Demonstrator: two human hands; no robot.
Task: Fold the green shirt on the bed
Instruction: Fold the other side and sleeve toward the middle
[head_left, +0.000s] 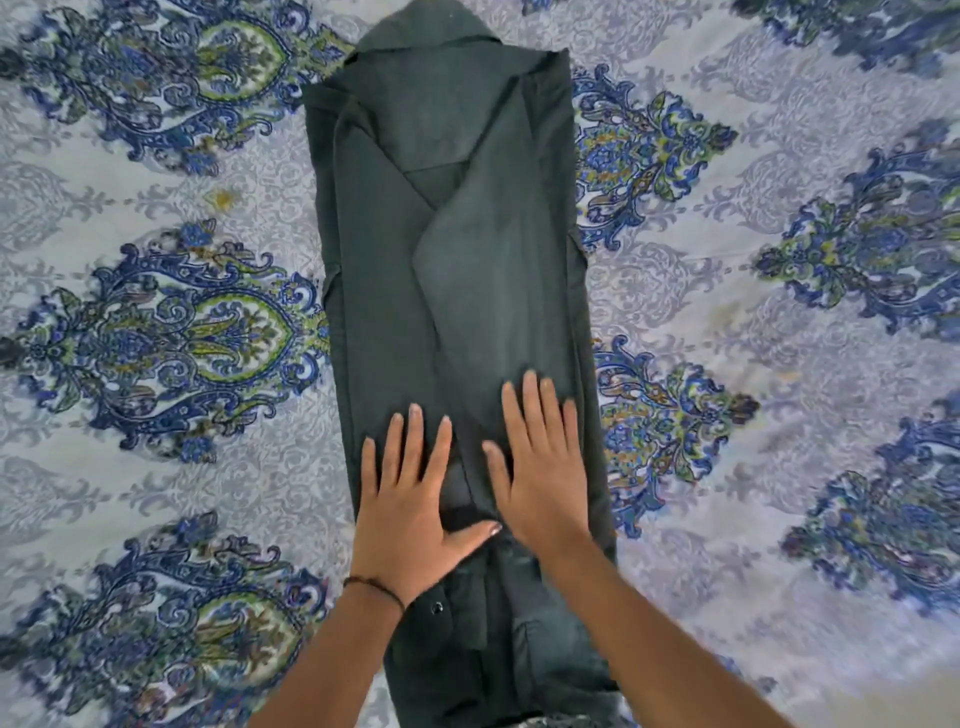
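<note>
Hands lay flat on the cloth: the left hand (410, 499) and the right hand (545, 467) pressed side by side on the green shirt (452, 260), with all fingers straight and a little spread, gripping nothing. The thumbs pointed toward each other, and the left thumb reached near the heel of the right hand. Around the left wrist there was one thin dark thread (374, 587). Just beside this wrist, one dark button (437, 607) showed on the cloth.

The shirt was one only. It lay in the middle of the bed (779, 338), stretched away from the person as a long narrow strip. Both its sides were turned inward, and the right flap lay over the left one along a slanted edge. The collar (431, 31) was at the far end.

Under the shirt the bed carried a pale grey sheet (156, 208) printed with many blue and green ornaments in rows on both sides. Of the room almost nothing was seen; at the lower right corner one plain beige band (924, 701) appeared, and I could not tell what it was
</note>
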